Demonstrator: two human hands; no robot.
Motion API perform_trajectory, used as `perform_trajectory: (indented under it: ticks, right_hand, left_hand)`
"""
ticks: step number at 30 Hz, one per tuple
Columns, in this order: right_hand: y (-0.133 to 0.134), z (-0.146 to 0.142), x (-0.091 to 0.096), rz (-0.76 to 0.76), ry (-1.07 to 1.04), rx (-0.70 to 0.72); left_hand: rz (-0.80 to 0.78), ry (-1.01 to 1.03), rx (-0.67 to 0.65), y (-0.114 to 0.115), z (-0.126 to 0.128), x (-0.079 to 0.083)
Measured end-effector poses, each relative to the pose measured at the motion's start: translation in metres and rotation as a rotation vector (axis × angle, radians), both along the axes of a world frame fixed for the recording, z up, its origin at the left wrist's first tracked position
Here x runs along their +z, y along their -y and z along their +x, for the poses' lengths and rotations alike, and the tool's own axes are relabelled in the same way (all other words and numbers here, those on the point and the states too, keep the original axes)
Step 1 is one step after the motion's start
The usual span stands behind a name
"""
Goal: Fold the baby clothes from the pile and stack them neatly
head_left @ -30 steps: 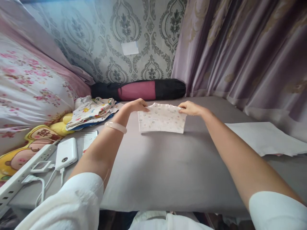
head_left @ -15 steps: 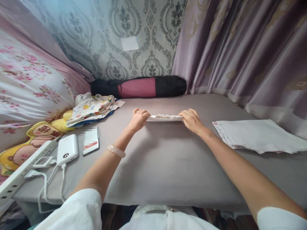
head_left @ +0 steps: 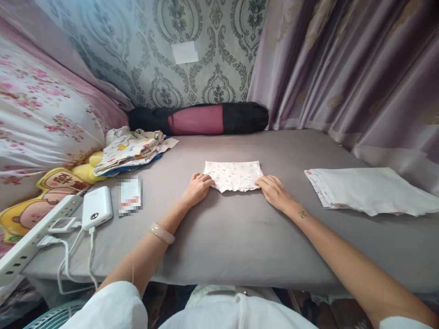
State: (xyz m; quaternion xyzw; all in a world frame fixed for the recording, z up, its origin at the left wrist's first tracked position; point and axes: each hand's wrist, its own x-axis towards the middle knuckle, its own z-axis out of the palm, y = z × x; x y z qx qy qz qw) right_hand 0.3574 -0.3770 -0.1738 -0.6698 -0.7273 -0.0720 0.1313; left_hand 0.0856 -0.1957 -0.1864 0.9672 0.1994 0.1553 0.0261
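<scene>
Head cam: a person in white sleeves is leaning over a grey-sheeted bed, both arms reaching fwd. A small printed cloth is lying flat mid-bed as a neat rectangle, apparently folded over on itself.

The left hand, with a pale bangle on its wrist, is resting palm-down, its loosely curled fingers touching the cloth's near-left corner. The right hand is lying flat and spread, fingertips pressing the near-right corner. Neither hand is gripping anything; both are looking open, just touching the fabric.

As for progress, this piece is looking folded, or close to it. A jumbled pile of printed garments is sitting unfolded at far left, next to a floral pillow and a yellow plush toy. A larger white cloth is lying flat at right, well apart from the hands.

Near the left edge, a power bank is sitting beside a phone and a power strip. A black-and-pink roll bag is lying along the wall at the back, and a mauve curtain is hanging at right.
</scene>
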Motion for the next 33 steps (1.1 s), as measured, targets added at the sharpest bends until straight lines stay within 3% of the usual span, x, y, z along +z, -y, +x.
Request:
perform_trajectory:
  ticks: [6, 9, 12, 15, 20, 27, 33]
  right_hand:
    - [0.003, 0.003, -0.001, -0.044, -0.026, -0.002]
    - [-0.006, 0.001, 0.004, -0.105, -0.077, -0.072]
    - [-0.028, -0.013, 0.009, -0.116, -0.127, -0.157]
    - [-0.058, -0.034, 0.008, -0.091, -0.149, -0.164]
    - [-0.094, -0.054, -0.001, -0.215, -0.146, -0.195]
    - [-0.100, -0.048, -0.018, -0.268, -0.142, -0.199]
    - [-0.102, -0.046, -0.015, -0.293, -0.175, -0.198]
  left_hand:
    - [-0.063, -0.032, 0.034, 0.006, -0.002, 0.008]
    - [-0.144, -0.038, 0.149, 0.011, 0.008, 0.017]
    - [-0.165, 0.016, 0.286, 0.017, 0.033, 0.020]
    - [-0.152, 0.031, 0.333, 0.021, 0.066, 0.017]
    - [-0.127, -0.096, 0.349, 0.021, 0.102, 0.006]
    - [-0.142, -0.172, 0.339, 0.010, 0.106, -0.014]
    - [-0.098, -0.135, 0.323, 0.008, 0.107, -0.010]
